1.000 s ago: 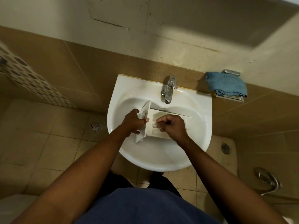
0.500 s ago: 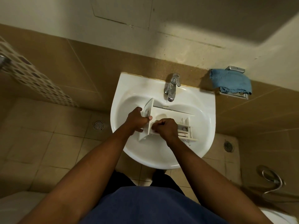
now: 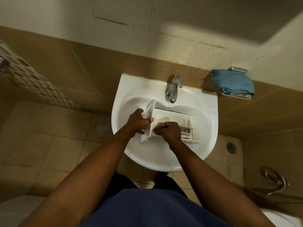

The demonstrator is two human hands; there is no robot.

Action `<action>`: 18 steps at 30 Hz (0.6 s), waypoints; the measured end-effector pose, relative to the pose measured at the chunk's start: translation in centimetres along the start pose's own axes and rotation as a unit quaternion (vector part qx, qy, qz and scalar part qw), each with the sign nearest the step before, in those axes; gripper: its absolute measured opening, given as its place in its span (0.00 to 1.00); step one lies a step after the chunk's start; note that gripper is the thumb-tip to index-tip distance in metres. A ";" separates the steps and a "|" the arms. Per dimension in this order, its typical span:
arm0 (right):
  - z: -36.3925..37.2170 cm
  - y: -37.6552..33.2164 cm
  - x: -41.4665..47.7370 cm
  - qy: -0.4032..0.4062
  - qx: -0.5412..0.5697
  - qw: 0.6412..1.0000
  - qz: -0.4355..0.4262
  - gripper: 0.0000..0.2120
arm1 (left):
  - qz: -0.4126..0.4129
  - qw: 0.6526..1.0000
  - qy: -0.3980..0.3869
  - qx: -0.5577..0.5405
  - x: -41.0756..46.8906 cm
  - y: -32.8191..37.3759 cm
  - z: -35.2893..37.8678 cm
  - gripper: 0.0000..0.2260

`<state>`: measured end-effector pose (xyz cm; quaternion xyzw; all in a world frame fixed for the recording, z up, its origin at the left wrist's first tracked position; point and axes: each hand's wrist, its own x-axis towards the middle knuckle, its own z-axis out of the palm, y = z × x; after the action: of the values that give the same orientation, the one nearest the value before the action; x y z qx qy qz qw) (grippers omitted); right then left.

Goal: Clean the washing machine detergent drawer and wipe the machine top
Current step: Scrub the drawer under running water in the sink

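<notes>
The detergent drawer [image 3: 173, 114] lies in the wash basin [image 3: 164, 164], long axis left to right. The left hand [image 3: 136, 121] grips its front panel [image 3: 150, 110] at the left end. The right hand [image 3: 168, 131] curls inside, just beside; whether it holds anything I cannot tell.

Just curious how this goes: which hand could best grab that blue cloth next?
Probably right: the right hand is nearer the blue cloth, while the left hand grips the drawer, steadying it.

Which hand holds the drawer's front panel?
The left hand grips the front panel; the right hand is curled inside a compartment of the detergent drawer.
</notes>
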<state>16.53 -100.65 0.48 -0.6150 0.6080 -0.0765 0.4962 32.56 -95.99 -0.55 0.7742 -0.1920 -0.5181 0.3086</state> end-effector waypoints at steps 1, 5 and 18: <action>0.1 -0.1 0.0 0.008 0.009 1.000 0.005 0.05 | 0.000 1.000 0.000 -0.002 0.0 0.0 0.0 0.35; 0.6 -0.6 0.2 0.060 -0.010 0.998 0.026 0.06 | 0.001 1.000 0.003 -0.004 -0.1 0.1 0.1 0.35; 0.4 0.2 1.2 0.045 0.013 0.998 0.042 0.04 | -0.001 1.000 -0.001 -0.003 -0.2 0.2 0.0 0.35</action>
<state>16.96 -101.40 -0.52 -0.5787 0.6537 -0.0909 0.4791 32.47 -96.03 -0.27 0.7730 -0.1898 -0.5200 0.3098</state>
